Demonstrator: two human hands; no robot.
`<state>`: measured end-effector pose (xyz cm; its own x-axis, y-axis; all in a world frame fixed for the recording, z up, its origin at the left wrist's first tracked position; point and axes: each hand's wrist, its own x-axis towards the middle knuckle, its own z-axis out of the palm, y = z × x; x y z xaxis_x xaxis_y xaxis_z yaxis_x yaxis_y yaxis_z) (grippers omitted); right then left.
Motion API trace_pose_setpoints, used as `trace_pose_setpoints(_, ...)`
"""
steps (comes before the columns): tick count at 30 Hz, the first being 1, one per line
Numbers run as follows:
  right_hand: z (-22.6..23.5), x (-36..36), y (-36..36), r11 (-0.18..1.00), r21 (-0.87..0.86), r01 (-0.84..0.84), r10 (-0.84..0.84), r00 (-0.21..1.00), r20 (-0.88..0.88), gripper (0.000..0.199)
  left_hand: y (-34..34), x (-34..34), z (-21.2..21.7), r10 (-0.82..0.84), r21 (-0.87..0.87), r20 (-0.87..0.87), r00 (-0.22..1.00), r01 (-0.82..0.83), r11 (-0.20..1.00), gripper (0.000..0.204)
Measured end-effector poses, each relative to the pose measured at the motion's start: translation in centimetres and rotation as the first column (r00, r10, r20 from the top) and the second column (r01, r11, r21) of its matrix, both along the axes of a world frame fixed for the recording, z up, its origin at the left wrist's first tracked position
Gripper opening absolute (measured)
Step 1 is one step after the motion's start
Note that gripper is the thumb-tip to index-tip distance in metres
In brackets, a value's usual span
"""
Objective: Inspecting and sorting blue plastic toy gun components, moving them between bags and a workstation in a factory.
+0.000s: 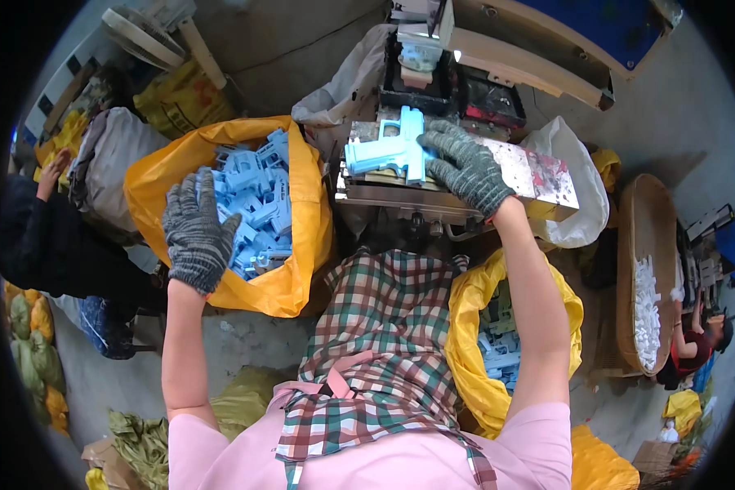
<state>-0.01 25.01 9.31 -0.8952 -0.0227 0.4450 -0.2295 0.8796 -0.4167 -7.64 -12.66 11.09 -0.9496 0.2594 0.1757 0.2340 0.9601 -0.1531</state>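
My left hand [196,233], in a grey knitted glove, lies with fingers spread over the left side of an orange-yellow bag [309,220]. Beneath and beside its fingertips are many light blue plastic toy pistol parts [257,192]. A light blue toy pistol [392,149] rests on its side on the metal bed of a machine [498,167], its grip toward the left. My right hand [469,167], gloved alike, is at the toy pistol's right edge, fingers stretched out and apart. Its fingertips reach the edge, and I see no grip closed around the pistol.
Beyond the pistol stands the machine's dark ink-stained tray [492,102]. A yellow bag [459,327] with more blue parts is under my right forearm. At right stands a long woven basket [629,245] of white pieces. At left, another person's dark sleeve [41,220] shows near a fan [143,39].
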Motion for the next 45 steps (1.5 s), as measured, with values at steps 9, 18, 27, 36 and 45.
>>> trace_pose_setpoints(9, -6.5, 17.2, 8.1, 0.972, -0.198, 0.123, 0.018, 0.808, 0.589, 0.024, 5.0, 6.0, -2.5, -0.863, 0.487, 0.138, 0.487, 0.725, 0.487, 0.049)
trace_pose_setpoints(18, -26.6, 26.7, 7.4, 0.672, 0.629, 0.392, -0.726, 0.18, 0.664, 0.055, 8.9, 10.4, -7.9, -0.934, 0.571, 0.214, 0.285, 0.74, 0.356, 0.042)
trace_pose_setpoints(27, -5.9, 23.0, 5.4, 0.838, 0.199, 0.508, -0.398, 0.321, 0.859, 0.047, 9.9, 11.2, -11.1, -0.949, 0.73, 0.209, 0.235, 0.609, 0.311, 0.058)
trace_pose_setpoints(36, -2.1, 20.2, -6.2, 0.875, -0.327, 0.357, -0.219, 0.894, 0.391, 0.067, 12.7, 12.8, -9.9, -0.933, 0.936, 0.343, 0.107, -0.121, 0.33, 0.042)
trace_pose_setpoints(45, -0.1, 19.4, -7.0, 0.98, -0.093, 0.177, -0.168, 0.981, 0.098, 0.035, 11.6, 10.2, -9.6, -0.887, 0.97, -0.071, 0.456, 0.238, 0.045, 0.026)
